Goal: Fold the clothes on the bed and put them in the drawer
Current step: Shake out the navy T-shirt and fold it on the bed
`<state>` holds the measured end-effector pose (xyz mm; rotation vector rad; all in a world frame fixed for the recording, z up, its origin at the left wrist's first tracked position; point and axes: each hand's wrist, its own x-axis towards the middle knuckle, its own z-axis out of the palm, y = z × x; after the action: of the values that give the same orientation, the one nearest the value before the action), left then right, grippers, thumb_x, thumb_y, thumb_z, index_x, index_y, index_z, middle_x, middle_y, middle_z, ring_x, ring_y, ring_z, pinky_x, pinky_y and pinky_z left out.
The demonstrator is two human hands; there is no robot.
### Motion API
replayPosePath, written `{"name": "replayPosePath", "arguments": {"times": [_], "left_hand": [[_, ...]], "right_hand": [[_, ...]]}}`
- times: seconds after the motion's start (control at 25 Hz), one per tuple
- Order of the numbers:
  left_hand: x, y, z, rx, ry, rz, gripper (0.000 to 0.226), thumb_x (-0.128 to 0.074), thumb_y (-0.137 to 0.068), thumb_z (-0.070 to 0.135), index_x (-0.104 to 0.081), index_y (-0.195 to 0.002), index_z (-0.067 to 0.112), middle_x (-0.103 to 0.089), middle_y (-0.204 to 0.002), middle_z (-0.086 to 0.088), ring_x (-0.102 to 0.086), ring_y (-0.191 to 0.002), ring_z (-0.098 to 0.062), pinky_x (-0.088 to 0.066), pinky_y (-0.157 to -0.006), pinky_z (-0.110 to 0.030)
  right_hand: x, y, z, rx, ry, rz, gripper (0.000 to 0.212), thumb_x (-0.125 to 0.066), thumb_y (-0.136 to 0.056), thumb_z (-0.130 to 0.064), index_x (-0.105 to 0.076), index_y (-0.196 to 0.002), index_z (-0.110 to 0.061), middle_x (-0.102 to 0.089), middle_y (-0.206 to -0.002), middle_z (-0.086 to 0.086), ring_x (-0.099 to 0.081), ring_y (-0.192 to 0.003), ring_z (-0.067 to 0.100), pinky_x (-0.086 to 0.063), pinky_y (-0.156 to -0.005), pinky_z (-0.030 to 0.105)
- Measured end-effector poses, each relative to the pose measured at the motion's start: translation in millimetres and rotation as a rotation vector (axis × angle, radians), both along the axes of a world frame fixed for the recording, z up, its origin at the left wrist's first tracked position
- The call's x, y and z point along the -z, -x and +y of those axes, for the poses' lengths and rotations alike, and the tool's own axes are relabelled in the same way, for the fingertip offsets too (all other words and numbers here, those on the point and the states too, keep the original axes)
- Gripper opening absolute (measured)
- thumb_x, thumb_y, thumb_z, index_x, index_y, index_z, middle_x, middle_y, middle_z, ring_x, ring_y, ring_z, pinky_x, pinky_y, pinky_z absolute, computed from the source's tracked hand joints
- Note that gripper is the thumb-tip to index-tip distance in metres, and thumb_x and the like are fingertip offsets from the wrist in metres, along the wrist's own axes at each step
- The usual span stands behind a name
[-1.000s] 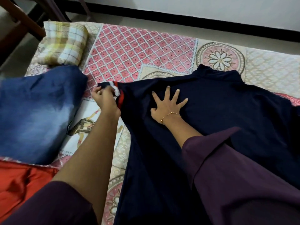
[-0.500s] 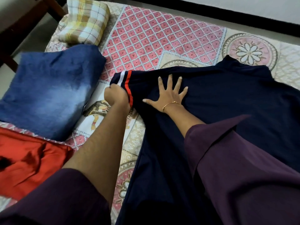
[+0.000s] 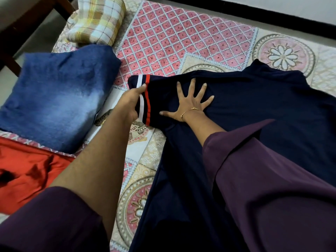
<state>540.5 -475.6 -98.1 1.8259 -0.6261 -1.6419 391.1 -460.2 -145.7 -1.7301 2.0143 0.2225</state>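
Nearest: two purple sleeves enter from the lower edge, bare forearms reaching out over the bed, which is covered in a patterned pink and cream spread.

Left hand: grip closed around the cuff of the navy garment, thumb on top at the white and red stripes, the other fingers tucked under the fabric and hidden. The cuff end is raised a little off the spread and bent back toward the body of the garment.

Right hand: just right of the left grip, fingers spread wide and straight, palm pressed flat on the navy cloth at the base of the sleeve. A thin gold bracelet sits at the wrist. It holds nothing, only presses.

Navy garment: laid out flat on the bed, running from under both hands down to the near edge and off to the right; collar at the far side, beyond the right hand.

Left of the left grip: a folded blue denim piece lying on the spread, apart from the navy cuff. Nearer than that, at the lower left, an orange-red cloth, crumpled.

Farther, beyond the denim: a yellow checked pillow at the bed's far left corner. Dark wooden furniture beside it, kind unclear.
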Motion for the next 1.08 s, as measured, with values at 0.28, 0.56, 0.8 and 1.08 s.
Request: {"name": "replayPosePath", "arguments": {"times": [0.28,0.56,0.8,1.08], "left_hand": [[19.6,-4.4,1.5,0.025,0.457,-0.66,0.015,-0.037,-0.101,0.026,-0.034,-0.105,0.012,-0.055,-0.115,-0.011,-0.052,-0.106,-0.023,-0.038,-0.081,-0.027],[28.5,-2.3,-11.4,-0.061,0.442,-0.722,0.037,-0.041,-0.1,0.032,-0.056,-0.11,0.0,-0.062,-0.107,-0.01,-0.055,-0.095,-0.019,-0.036,-0.074,-0.023],[36.4,-12.4,-24.3,-0.18,0.34,-0.368,0.018,-0.044,-0.096,0.019,-0.06,-0.099,0.013,-0.062,-0.097,-0.001,-0.058,-0.092,-0.017,-0.049,-0.085,-0.032],[40.4,-4.2,-21.0,0.074,0.481,-0.696,0.031,-0.044,-0.095,0.008,-0.038,-0.125,0.008,-0.051,-0.102,-0.002,-0.048,-0.091,-0.015,-0.04,-0.082,-0.026]], "right_hand": [[-6.9,-0.8,-5.1,-0.005,0.045,0.011,0.121,-0.057,-0.055,-0.084,0.004,-0.148,-0.036,0.015,-0.155,0.006,0.011,-0.138,0.049,-0.007,-0.099,0.077],[-7.8,3.6,-12.5,0.059,0.468,0.104,0.061,-0.031,-0.094,-0.058,-0.041,-0.137,-0.016,-0.033,-0.145,0.006,-0.029,-0.128,0.033,-0.028,-0.093,0.05],[-6.0,50.5,-47.3,0.039,0.472,0.058,0.042,-0.037,-0.091,0.004,-0.048,-0.13,-0.009,-0.05,-0.131,0.01,-0.038,-0.121,0.033,-0.035,-0.089,0.04],[-6.5,61.1,-77.5,0.495,0.439,-0.418,0.016,-0.034,-0.094,-0.011,-0.042,-0.107,-0.013,-0.04,-0.07,-0.005,-0.045,-0.071,0.019,-0.025,-0.064,0.024]]}}
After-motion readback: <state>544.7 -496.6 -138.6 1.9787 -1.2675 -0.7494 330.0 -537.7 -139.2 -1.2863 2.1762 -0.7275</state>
